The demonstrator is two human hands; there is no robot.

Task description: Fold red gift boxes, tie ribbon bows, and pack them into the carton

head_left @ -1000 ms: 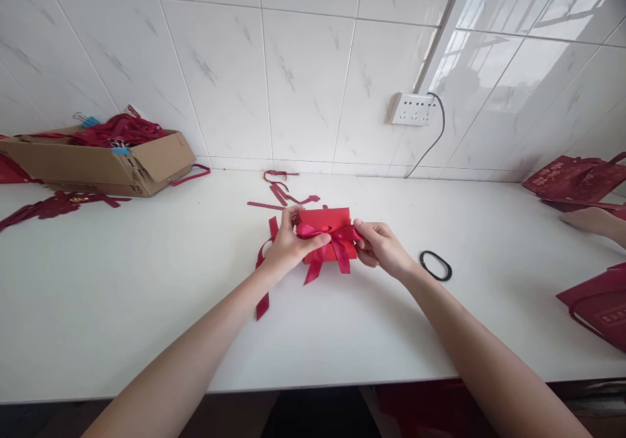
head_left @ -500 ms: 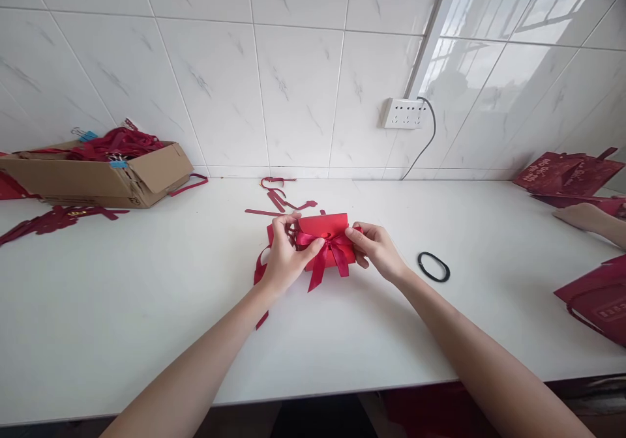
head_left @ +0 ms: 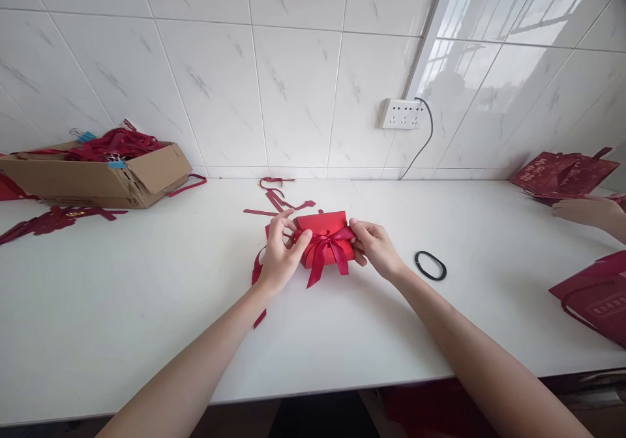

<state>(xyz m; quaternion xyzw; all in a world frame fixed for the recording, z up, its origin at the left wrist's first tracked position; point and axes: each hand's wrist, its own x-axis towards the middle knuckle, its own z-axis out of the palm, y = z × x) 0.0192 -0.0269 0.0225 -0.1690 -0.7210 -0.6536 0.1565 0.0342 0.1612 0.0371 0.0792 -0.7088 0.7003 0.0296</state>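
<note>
Between my hands, a small red gift box (head_left: 320,220) is tilted up over the white table, its flap closed. A dark red satin ribbon (head_left: 317,265) is tied round it in a bow, with two tails hanging down the front. My left hand (head_left: 282,250) grips the box's left end, thumb at the bow's left loop. On the other side my right hand (head_left: 374,244) pinches the right loop of the bow, with fingers behind the box's right end. More red ribbon (head_left: 257,265) trails on the table beside my left wrist.
A cardboard box (head_left: 88,180) heaped with red ribbons stands at the left. Loose ribbon strips (head_left: 278,201) lie behind the gift box. A black ring-shaped band (head_left: 430,266) rests to the right. At the far right, another person's hand (head_left: 584,211) is among red paper bags (head_left: 594,298).
My left thumb has moved left off the bow's knot to its left loop. My right thumb has shifted slightly, and the right loop looks drawn out further.
</note>
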